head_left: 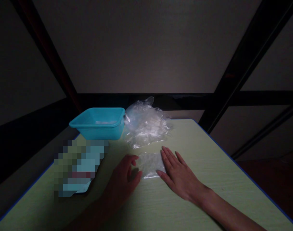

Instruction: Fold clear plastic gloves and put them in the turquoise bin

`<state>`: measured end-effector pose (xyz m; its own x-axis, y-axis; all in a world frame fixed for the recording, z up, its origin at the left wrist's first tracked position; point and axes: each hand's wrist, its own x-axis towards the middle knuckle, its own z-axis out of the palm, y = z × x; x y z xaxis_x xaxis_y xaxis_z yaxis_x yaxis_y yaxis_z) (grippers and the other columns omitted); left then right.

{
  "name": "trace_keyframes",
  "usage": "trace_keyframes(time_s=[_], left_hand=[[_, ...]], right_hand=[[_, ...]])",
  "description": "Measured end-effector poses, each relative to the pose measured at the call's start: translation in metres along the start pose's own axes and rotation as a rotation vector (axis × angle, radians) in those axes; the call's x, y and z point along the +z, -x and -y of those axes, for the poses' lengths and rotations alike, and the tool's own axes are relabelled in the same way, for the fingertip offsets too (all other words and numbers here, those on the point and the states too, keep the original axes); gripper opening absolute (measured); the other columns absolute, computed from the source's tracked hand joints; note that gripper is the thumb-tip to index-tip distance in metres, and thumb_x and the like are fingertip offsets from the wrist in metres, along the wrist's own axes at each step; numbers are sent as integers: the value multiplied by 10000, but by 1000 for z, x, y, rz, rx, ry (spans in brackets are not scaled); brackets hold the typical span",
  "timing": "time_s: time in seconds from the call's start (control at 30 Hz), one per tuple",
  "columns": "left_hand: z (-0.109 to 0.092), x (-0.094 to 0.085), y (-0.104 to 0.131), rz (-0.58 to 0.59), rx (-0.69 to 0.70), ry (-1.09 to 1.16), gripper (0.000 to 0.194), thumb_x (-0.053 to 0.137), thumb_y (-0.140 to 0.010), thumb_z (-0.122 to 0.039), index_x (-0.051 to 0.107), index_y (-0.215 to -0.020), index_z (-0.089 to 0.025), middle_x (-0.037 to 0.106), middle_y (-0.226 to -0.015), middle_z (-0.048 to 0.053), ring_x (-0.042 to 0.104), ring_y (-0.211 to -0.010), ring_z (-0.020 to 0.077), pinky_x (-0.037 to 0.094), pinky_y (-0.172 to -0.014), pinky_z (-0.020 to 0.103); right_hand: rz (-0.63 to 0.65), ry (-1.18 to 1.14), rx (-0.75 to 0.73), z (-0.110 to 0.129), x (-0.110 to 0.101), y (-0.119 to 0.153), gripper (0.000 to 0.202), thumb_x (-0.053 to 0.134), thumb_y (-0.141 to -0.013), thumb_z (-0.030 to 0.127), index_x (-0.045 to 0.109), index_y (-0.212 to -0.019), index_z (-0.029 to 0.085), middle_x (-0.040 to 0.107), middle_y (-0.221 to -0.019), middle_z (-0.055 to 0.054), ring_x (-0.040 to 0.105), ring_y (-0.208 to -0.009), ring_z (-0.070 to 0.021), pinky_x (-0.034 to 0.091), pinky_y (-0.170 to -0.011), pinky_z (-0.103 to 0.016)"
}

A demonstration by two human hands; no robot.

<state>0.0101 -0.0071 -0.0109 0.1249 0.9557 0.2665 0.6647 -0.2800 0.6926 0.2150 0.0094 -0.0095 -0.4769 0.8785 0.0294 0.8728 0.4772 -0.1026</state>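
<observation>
We could read no text, label, brand, number or sign anywhere. The flat object (88, 163) at the left of the bench (204, 150) lay under coarse pixel blocks, pale blue with a dull reddish band across them, and we made out no characters there. On the blue basin (103, 131), the heap of clear plastic (146, 125) and the flat clear sheet (151, 165) nearer us, we found nothing legible either.
</observation>
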Motion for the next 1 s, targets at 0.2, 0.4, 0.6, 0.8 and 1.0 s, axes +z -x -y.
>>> trace_keyframes(time_s=[0.2, 0.4, 0.6, 0.8, 1.0], left_hand=[[-31, 22, -6, 210, 385, -282, 492, 472, -817, -236, 414, -1279, -76, 462, -1338, 183, 424, -1236, 283, 382, -1004, 435], [-57, 58, -12, 361, 358, -426, 659, 372, -908, -420, 235, -1386, 13, 200, -1462, 211, 150, -1356, 289, 272, -1084, 436], [-50, 65, -9, 338, 298, -455, 762, 337, -904, -510, 194, -1381, 67, 169, -1444, 268, 137, -1348, 324, 289, -1063, 478], [-31, 66, -3, 191, 356, -536, 791, 287, -887, -598, 294, -1362, 34, 270, -1430, 240, 215, -1341, 316, 292, -1064, 462], [-20, 57, -3, 160, 377, -590, 801, 267, -876, -623, 368, -1324, 34, 334, -1404, 246, 300, -1311, 326, 344, -1030, 455]], right_hand=[[10, 62, -20, 0, 2, 0, 602, 330, -916, 382, 278, -1394, 19, 183, -1450, -207, 191, -1346, -301, 243, -1059, -516], [-71, 128, -81, -6, 16, 1, 620, 457, -808, 231, 320, -1390, 67, 229, -1446, -208, 252, -1331, -319, 305, -1024, -524], [-90, 163, -79, -7, 19, 1, 622, 436, -815, 211, 288, -1407, 90, 253, -1454, -183, 223, -1344, -306, 290, -1039, -504], [-92, 142, -77, -7, 18, 0, 553, 377, -884, 261, 298, -1403, 86, 250, -1451, -188, 236, -1341, -296, 290, -1041, -494], [-46, 99, -29, -3, 10, -2, 527, 317, -922, 314, 319, -1390, 69, 233, -1452, -186, 225, -1342, -288, 270, -1053, -494]])
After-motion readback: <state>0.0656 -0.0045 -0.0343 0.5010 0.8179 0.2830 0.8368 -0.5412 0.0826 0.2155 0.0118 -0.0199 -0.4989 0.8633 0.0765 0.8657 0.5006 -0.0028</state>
